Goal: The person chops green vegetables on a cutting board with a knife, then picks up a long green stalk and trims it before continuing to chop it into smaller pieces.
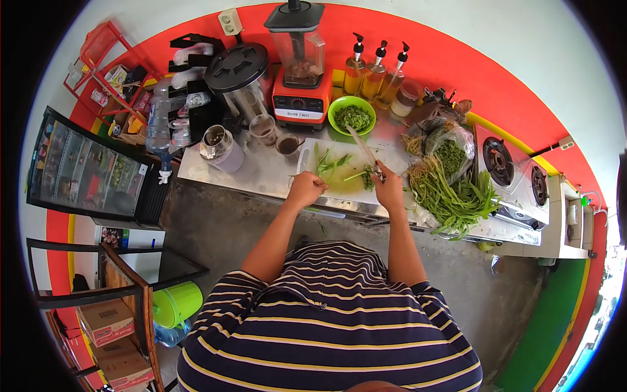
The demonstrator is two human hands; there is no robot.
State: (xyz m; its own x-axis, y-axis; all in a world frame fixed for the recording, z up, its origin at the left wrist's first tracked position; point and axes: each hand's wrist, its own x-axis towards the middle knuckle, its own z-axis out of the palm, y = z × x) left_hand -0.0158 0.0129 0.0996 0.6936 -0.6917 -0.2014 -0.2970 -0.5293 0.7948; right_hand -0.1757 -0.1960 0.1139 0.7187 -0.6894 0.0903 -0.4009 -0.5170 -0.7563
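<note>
A knife (363,145) is in my right hand (390,187), its blade slanting up and left toward the green bowl (332,111) of chopped greens. At the left front edge of the white cutting board (305,159), my left hand (308,189) has its fingers pinched together; whatever may be between them is too small to make out. Leafy stems (331,162) lie on the board near this hand. Beside my right hand is a small bunch of darker leaves (368,178), with a pale stem pointing left.
A heap of leafy greens (454,196) and a plastic bag of greens (450,157) lie right of the board, before a gas stove (513,166). Behind stand a blender (300,98) and pump bottles (373,77). Glass cups (287,145) and a metal-topped container (223,150) stand left.
</note>
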